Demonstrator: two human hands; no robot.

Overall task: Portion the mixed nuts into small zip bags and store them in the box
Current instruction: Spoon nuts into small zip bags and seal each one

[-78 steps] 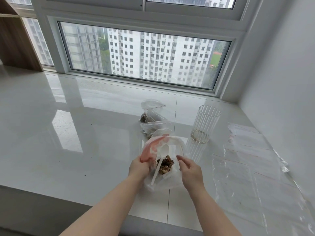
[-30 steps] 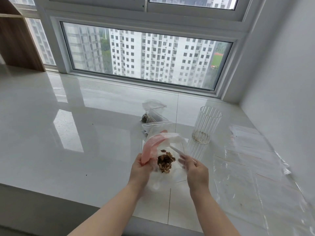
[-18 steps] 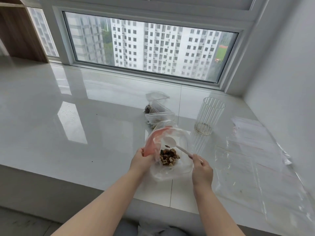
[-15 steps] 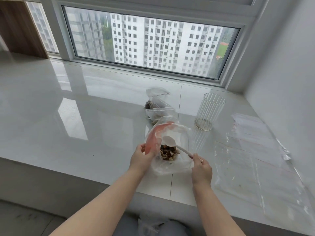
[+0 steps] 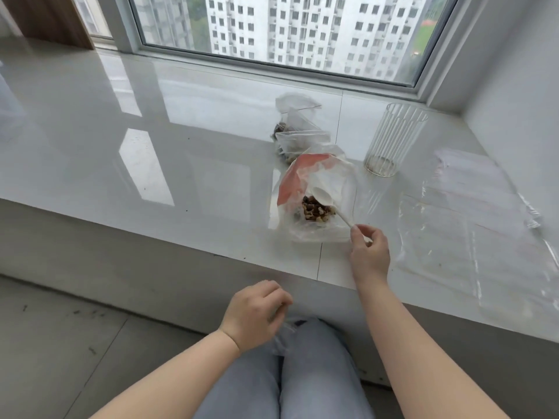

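Right hand (image 5: 369, 252) pinches spoon (image 5: 325, 198) in nut bag (image 5: 314, 201). Left hand (image 5: 252, 317) fingers loosely curled, empty. Filled bags (image 5: 298, 133) at 12 o'clock, holder (image 5: 390, 140) at 2

A room in a high-rise flat is indicated. A wide, glossy white tiled window ledge (image 5: 151, 122) is set under a large white-framed window (image 5: 284, 28), through which tall white apartment blocks (image 5: 302, 22) and green trees are seen at a height. A brown wooden panel (image 5: 51, 19) is fitted at the far left, a plain white wall (image 5: 520, 95) at the right, and grey floor tiles (image 5: 60, 337) are laid below the ledge.
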